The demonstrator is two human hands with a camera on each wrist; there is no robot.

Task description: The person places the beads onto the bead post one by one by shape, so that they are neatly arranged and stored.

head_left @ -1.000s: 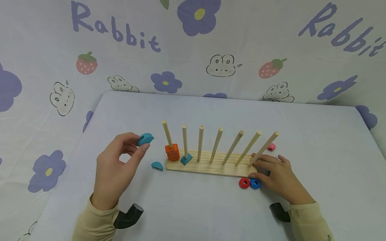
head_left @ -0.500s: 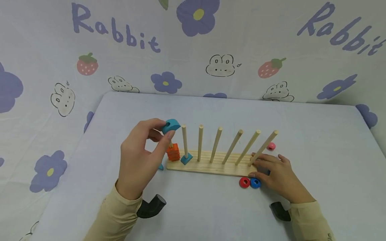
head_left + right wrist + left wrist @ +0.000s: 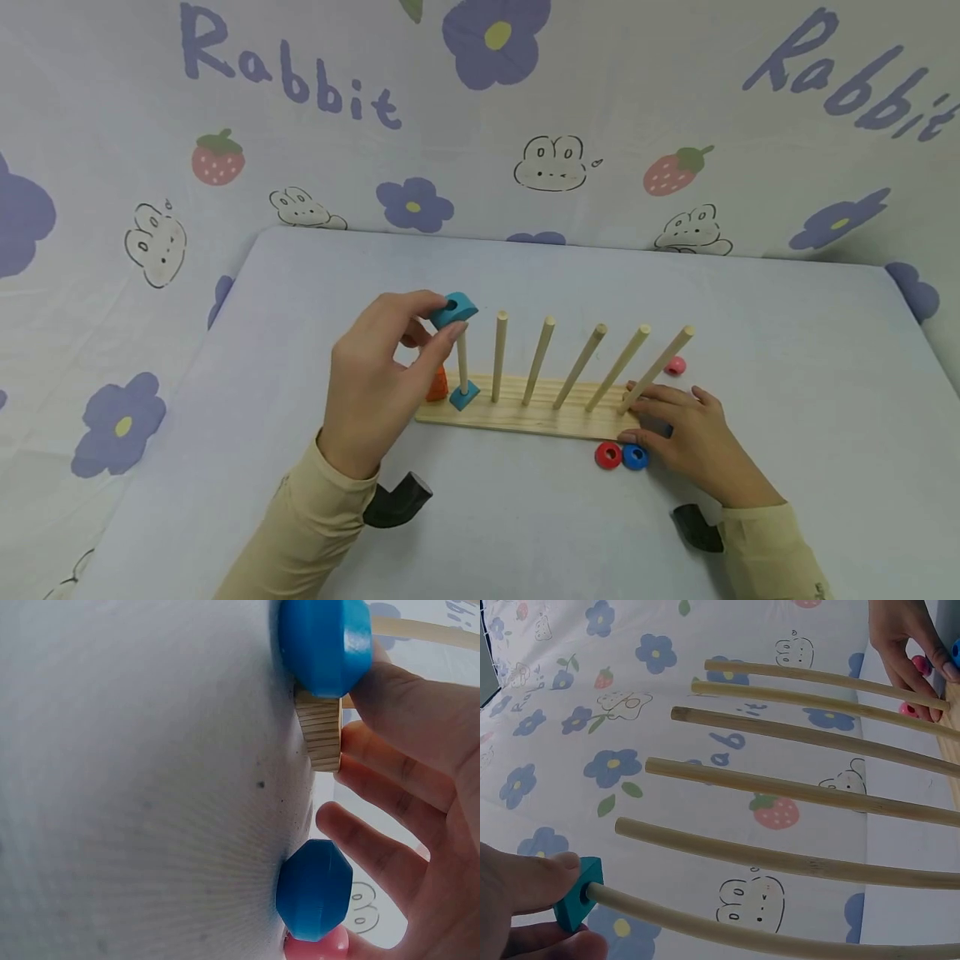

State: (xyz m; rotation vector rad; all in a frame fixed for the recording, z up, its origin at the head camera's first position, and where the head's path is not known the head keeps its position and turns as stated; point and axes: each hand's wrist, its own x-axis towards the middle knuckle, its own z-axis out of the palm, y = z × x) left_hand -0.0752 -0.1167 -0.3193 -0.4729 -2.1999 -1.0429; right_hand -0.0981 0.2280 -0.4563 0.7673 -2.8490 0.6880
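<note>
My left hand point(image 3: 382, 375) pinches a teal half-round block point(image 3: 456, 308) between thumb and fingers. The block has a hole and is at the top of the second peg point(image 3: 462, 358) from the left. In the left wrist view, the peg's tip meets the hole of the teal block point(image 3: 577, 896). A flat teal piece point(image 3: 465, 396) sits low on that same peg. Orange blocks point(image 3: 437, 387) on the first peg are partly hidden behind my left hand. At the right end of the wooden peg board point(image 3: 517, 422), my right hand point(image 3: 693, 442) holds its edges between thumb and fingers.
A red bead point(image 3: 608, 456) and a blue bead point(image 3: 635, 457) lie by the board's front right edge. Behind my right hand is a pink bead point(image 3: 676, 366). Another blue bead point(image 3: 315, 891) lies under that hand. Several bare pegs point(image 3: 538, 362) stand on the board.
My left hand has carried the teal half-round block rightward and up, from left of the board to the second peg's top. The loose teal piece on the table is now hidden. The right hand stays put.
</note>
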